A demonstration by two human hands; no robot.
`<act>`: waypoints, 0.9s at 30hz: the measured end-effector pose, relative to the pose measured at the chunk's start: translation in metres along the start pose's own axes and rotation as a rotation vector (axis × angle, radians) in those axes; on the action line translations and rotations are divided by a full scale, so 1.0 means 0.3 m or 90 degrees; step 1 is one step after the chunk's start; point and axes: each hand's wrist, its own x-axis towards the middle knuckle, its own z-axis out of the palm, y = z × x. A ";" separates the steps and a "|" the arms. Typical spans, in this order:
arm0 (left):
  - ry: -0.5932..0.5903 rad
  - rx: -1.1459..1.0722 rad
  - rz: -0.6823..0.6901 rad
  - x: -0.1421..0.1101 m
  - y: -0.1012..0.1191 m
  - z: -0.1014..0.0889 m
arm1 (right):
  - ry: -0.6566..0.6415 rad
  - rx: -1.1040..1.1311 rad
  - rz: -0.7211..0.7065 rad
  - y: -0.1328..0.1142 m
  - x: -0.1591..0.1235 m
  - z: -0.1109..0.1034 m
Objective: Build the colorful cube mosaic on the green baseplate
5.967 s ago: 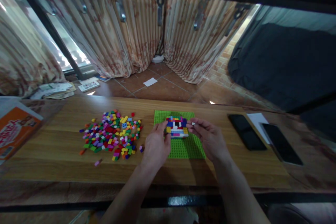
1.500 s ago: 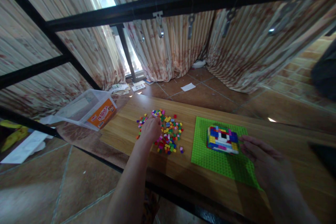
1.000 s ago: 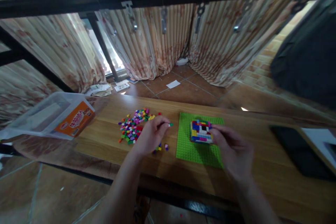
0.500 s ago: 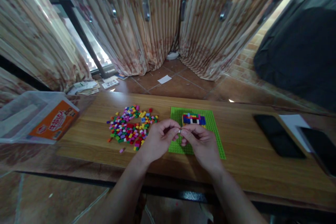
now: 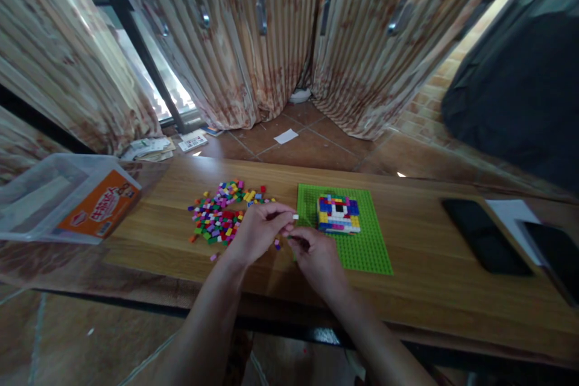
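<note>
My left hand [image 5: 260, 229] is closed in a pinch on a small white brick [image 5: 295, 217], which sticks out past the fingertips. Just right of it, my right hand [image 5: 319, 256] has its fingers pinched together close to the left fingertips; whatever they hold, if anything, is hidden. Behind and right of the hands, a square multicoloured brick build [image 5: 338, 214] with a black middle sits on a green baseplate [image 5: 368, 253]. A pile of loose coloured bricks [image 5: 221, 214] lies left of the baseplate, partly covered by my left hand.
On the left stands a clear plastic box [image 5: 40, 193] with an orange label [image 5: 102, 205]. A dark phone-like slab [image 5: 484, 235] lies on the wooden table [image 5: 420, 235] at right, near white paper [image 5: 513, 217] and another dark slab [image 5: 549, 241]. Curtains [image 5: 271, 72] hang beyond the table.
Both hands have moved left, off the front of the brick build, which now shows more fully. The white brick now shows at my left fingertips. The view has shifted slightly.
</note>
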 end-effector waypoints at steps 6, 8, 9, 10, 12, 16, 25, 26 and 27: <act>-0.038 0.038 0.017 0.008 -0.026 -0.003 | -0.006 0.027 0.045 -0.019 0.021 -0.010; -0.042 0.047 0.019 0.006 -0.022 -0.006 | 0.018 0.071 0.065 -0.018 0.020 -0.020; -0.044 0.048 0.018 0.004 -0.019 -0.006 | 0.036 0.102 0.072 -0.017 0.019 -0.025; -0.048 0.049 0.016 0.003 -0.016 -0.005 | 0.052 0.138 0.078 -0.016 0.017 -0.029; -0.059 0.049 0.019 0.001 -0.010 0.000 | 0.071 0.210 0.083 -0.013 0.016 -0.037; -0.097 0.064 0.036 -0.002 -0.005 0.018 | 0.079 0.272 0.109 -0.012 0.017 -0.056; -0.117 0.054 0.048 -0.002 -0.007 0.062 | 0.057 0.345 0.146 -0.035 0.006 -0.138; -0.112 0.065 0.048 0.001 -0.007 0.059 | 0.064 0.351 0.147 -0.036 0.005 -0.153; -0.096 0.091 0.053 0.005 -0.007 0.052 | 0.078 0.355 0.147 -0.035 0.006 -0.170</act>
